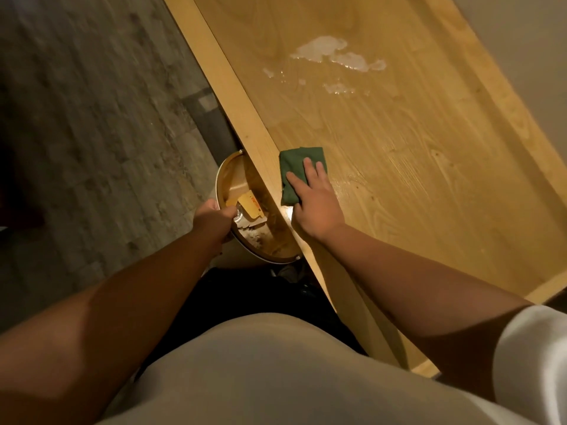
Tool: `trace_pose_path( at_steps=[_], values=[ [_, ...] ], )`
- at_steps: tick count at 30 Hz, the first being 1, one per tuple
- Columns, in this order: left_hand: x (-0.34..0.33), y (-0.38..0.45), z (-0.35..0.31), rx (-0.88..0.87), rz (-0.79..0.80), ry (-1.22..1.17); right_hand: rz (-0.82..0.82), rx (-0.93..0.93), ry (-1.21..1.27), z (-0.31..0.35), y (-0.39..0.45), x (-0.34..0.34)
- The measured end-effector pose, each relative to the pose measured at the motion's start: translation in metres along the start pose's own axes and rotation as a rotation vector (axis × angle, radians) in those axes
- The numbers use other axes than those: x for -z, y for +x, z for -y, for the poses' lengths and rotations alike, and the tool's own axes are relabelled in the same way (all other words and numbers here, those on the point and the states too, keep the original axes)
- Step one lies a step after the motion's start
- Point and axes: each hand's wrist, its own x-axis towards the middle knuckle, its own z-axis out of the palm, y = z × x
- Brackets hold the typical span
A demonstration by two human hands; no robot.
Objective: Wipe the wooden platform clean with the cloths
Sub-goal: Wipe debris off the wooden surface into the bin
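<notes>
Platform: the wooden platform (399, 154) carries a pale wet spill (334, 55) at its far end, so wiping looks midway.
Bin: the left hand (214, 219) grips the bin (233, 176) rim beside the edge.
Cloth: the green cloth (296, 168) lies near the edge under the right hand (316, 200), fingers flat and pressing.
Next: push it forward to the spill, well apart.
</notes>
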Motion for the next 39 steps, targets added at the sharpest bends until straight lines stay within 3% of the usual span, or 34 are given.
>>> trace_pose_path(
  at_steps=[8,27,29,34,39],
  values=[
    [0.011,0.028,-0.028,0.03,0.05,-0.008,-0.013,-0.031,0.125,0.028,0.015,-0.006],
    [0.061,0.095,-0.096,0.021,0.147,0.037,0.168,0.002,0.335,0.106,0.077,-0.016],
    [0.061,0.096,-0.098,0.027,0.133,0.035,0.151,-0.067,0.471,0.112,0.077,-0.016],
    [0.062,0.098,-0.102,0.028,0.112,0.05,0.001,-0.488,1.001,0.117,0.089,0.002],
    [0.055,0.094,-0.102,0.016,0.077,0.034,-0.219,-0.573,1.288,0.083,0.11,0.056]
  ],
)
